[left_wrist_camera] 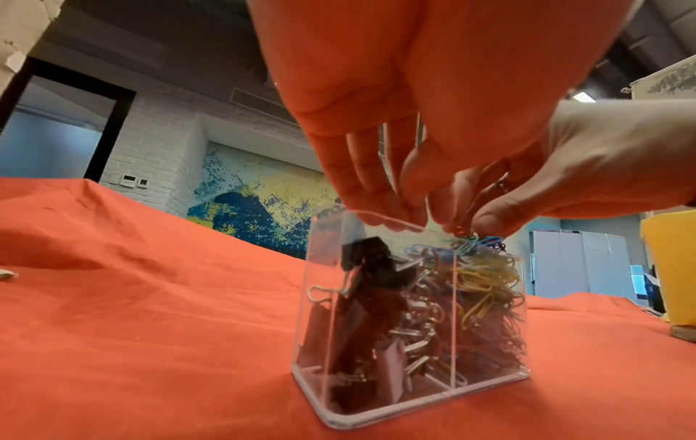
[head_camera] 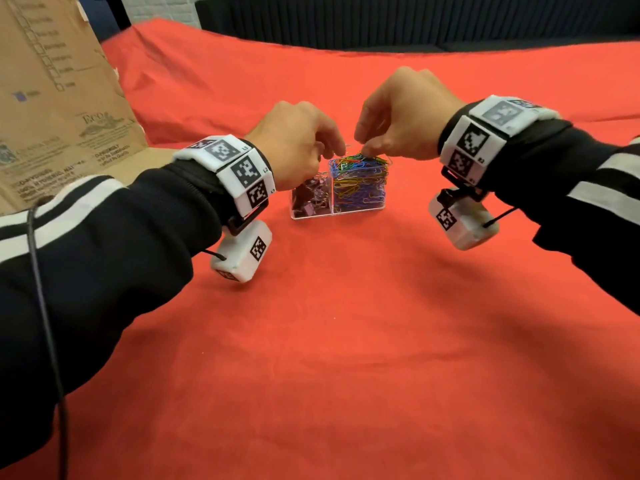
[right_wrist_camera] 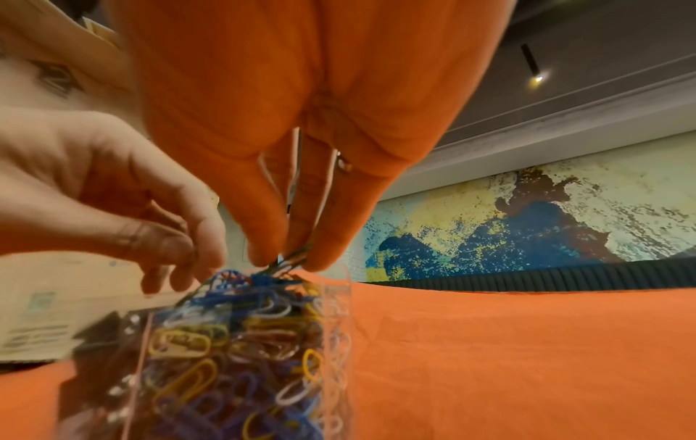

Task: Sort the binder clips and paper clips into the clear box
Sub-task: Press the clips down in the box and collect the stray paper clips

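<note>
The sorting is looking nearly finished: the clear box (head_camera: 337,188) is sitting on the red-covered worktop (head_camera: 346,341) with black binder clips (left_wrist_camera: 376,285) filling its left compartment and coloured paper clips (head_camera: 360,181) heaping above the rim of the right one. No loose clips are showing on the cloth, so what seems left is settling the last few.

The right hand (head_camera: 401,116) is hovering directly over the right compartment, its fingertips (right_wrist_camera: 320,256) pinching a few paper clips just above the heap. The left hand (head_camera: 294,147) is hanging over the binder-clip side, just beside the right hand, fingers curled and pinching what looks like a thin wire clip at the tips. A cardboard box (head_camera: 59,98) is standing at far left.
</note>
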### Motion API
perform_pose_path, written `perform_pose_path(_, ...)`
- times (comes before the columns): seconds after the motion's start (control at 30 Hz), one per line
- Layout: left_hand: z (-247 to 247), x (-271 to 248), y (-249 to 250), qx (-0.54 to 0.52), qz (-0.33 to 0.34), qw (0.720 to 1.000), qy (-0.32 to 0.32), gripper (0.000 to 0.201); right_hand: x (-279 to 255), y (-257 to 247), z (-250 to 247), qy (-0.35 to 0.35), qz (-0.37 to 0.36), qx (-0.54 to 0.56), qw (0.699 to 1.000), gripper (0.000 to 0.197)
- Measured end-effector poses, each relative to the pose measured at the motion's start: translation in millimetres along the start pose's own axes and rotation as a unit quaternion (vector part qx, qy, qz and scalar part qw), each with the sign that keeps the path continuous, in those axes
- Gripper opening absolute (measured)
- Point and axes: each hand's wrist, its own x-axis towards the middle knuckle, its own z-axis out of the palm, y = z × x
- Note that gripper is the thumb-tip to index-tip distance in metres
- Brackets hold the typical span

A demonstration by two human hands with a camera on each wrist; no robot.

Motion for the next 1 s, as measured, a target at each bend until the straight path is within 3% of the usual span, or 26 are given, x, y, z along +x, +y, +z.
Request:
perform_pose_path(0.13,0,2,2,0.001,0.026,1.000,0.002,0.043,-8,6,-8,0.034,0.009,0.013,0.999,0.028)
perform_pose_path(0.27,6,3,3,0.049,0.073,0.995,-0.041,0.045,-19,9,-4,-0.021,0.020,-0.037,0.999,0.038)
perform_pose_path(0.33,7,2,5,0.069,0.072,0.993,-0.055,0.045,-22,11,0,-0.035,0.026,-0.044,0.998,0.039)
perform_pose_path(0.53,-4,4,-4,0.045,0.029,0.999,-0.005,0.053,-25,13,-1,-0.005,0.003,-0.035,0.999,0.040)
perform_pose_path(0.7,-3,-2,-5,0.074,0.063,0.994,-0.052,0.053,-31,6,1,-0.042,-0.023,-0.064,0.997,0.045)
perform_pose_path(0.77,-5,-4,-6,0.059,0.087,0.994,-0.032,0.050,-31,9,1,-0.044,-0.036,-0.067,0.996,0.046)
perform_pose_path(0.87,-13,-8,-14,0.020,0.068,0.997,0.017,0.032,-29,16,-3,-0.010,-0.024,-0.036,0.999,0.045)
perform_pose_path(0.9,-16,-9,-18,0.018,0.054,0.998,0.023,0.036,-29,19,-4,0.003,-0.012,-0.023,1.000,0.043)
perform_pose_path(1.0,-20,-16,-30,-0.008,-0.021,0.999,-0.022,0.075,-27,28,-3,-0.017,0.013,0.011,1.000,0.044)
